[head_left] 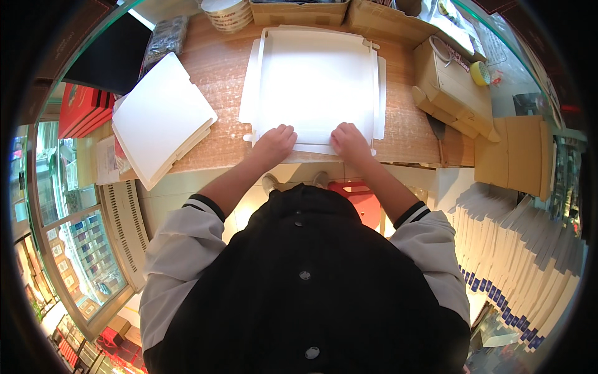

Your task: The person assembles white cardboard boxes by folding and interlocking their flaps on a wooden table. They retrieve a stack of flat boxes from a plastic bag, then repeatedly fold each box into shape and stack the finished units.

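Note:
A white cardboard box blank [317,87] lies on the wooden table in front of me, its side flaps partly raised. More white card shows beneath it at the sides and near edge. My left hand [274,146] is closed on its near edge, close to the left corner, fingers curled. Towards the right corner, my right hand [352,144] grips the same edge in the same way, with the fingertips pointing inward. A stack of flat white card sheets [165,115] lies askew at the left, jutting over the table's front edge.
The wooden table [215,68] carries brown cardboard boxes [455,90] at the right, with a yellow tape roll [480,73]. Wide tape rolls [225,14] stand at the back. Red boxes [84,111] are far left. Several flat white cartons [523,249] stand at the lower right.

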Demonstrator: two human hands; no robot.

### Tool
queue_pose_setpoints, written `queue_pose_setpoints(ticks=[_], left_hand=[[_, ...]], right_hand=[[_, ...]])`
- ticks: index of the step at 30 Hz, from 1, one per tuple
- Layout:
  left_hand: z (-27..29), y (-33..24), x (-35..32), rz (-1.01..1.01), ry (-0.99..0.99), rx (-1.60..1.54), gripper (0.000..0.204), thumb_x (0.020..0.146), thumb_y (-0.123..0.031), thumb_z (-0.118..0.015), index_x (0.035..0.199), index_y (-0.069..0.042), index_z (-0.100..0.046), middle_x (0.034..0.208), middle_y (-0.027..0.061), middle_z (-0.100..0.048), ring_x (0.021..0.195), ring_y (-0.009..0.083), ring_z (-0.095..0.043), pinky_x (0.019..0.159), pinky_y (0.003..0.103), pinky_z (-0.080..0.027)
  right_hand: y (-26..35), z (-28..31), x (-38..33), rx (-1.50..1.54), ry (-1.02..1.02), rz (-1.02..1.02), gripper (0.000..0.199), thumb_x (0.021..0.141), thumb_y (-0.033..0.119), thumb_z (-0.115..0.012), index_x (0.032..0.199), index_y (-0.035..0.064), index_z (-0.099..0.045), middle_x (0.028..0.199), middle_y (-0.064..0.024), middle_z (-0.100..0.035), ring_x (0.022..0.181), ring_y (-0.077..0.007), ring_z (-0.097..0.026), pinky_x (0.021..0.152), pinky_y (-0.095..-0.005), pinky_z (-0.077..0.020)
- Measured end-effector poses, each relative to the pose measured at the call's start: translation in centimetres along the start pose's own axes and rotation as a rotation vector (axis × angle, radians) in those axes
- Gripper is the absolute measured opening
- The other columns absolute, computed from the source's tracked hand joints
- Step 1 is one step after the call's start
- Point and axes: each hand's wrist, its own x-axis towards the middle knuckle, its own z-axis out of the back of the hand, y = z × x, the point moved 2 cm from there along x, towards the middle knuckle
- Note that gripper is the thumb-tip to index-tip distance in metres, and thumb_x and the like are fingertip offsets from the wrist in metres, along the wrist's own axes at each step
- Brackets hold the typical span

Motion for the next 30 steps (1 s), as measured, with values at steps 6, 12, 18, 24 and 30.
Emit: queue_pose_setpoints(ticks=[6, 12, 18, 24, 30], left_hand=[[0.0, 0.1, 1.3, 0.021, 0.109, -0.03, 0.009, 0.071, -0.011, -0.059, 0.075, -0.006, -0.054, 0.078, 0.0087, -0.051, 0.077, 0.022, -0.053, 0.067, 0.031, -0.047], [-0.4, -0.7, 2.1, 0.111, 0.042, -0.067, 0.011, 0.077, -0.017, -0.062, 0.076, -0.006, -0.057, 0.077, 0.0079, -0.053, 0.079, 0.0234, -0.055, 0.073, 0.033, -0.048], [0.6, 3.3, -0.8, 0.295, 0.116, -0.23, 0.024, 0.091, -0.028, -0.059, 0.081, -0.006, -0.058, 0.085, 0.0089, -0.057, 0.085, 0.0267, -0.057, 0.074, 0.037, -0.048], [2.9, 3.1, 3.1, 0.402, 0.04, 0.153, 0.021, 0.087, -0.027, -0.06, 0.09, -0.007, -0.055, 0.088, 0.008, -0.058, 0.082, 0.0242, -0.059, 0.071, 0.037, -0.05], [0.5, 0.7, 3.8, 0.511, 0.227, -0.373, 0.008, 0.082, -0.014, -0.055, 0.083, -0.006, -0.055, 0.082, 0.0135, -0.06, 0.083, 0.032, -0.061, 0.072, 0.044, -0.049]], right_hand=[[3.6, -1.2, 2.0, -0.027, 0.052, 0.138, 0.007, 0.074, 0.006, -0.061, 0.08, 0.0037, -0.058, 0.086, -0.0097, -0.053, 0.087, -0.0258, -0.053, 0.079, -0.034, -0.0473], [3.4, -1.2, 2.5, -0.123, 0.125, 0.13, 0.006, 0.076, 0.006, -0.059, 0.081, 0.0043, -0.058, 0.085, -0.0086, -0.054, 0.086, -0.0252, -0.054, 0.079, -0.0335, -0.0476], [-0.6, 2.0, -0.4, -0.112, 0.135, 0.026, 0.013, 0.09, 0.016, -0.058, 0.083, 0.0052, -0.059, 0.088, -0.0102, -0.058, 0.091, -0.0265, -0.056, 0.082, -0.0358, -0.0479], [-2.1, 2.9, 3.7, -0.271, 0.284, -0.263, 0.024, 0.085, 0.026, -0.066, 0.093, 0.0056, -0.056, 0.087, -0.0115, -0.061, 0.089, -0.0276, -0.059, 0.08, -0.0385, -0.0492], [0.0, 2.2, 5.8, 0.025, 0.506, -0.39, 0.037, 0.087, 0.036, -0.061, 0.101, 0.0036, -0.052, 0.09, -0.0186, -0.067, 0.089, -0.0354, -0.065, 0.075, -0.0442, -0.0502]])
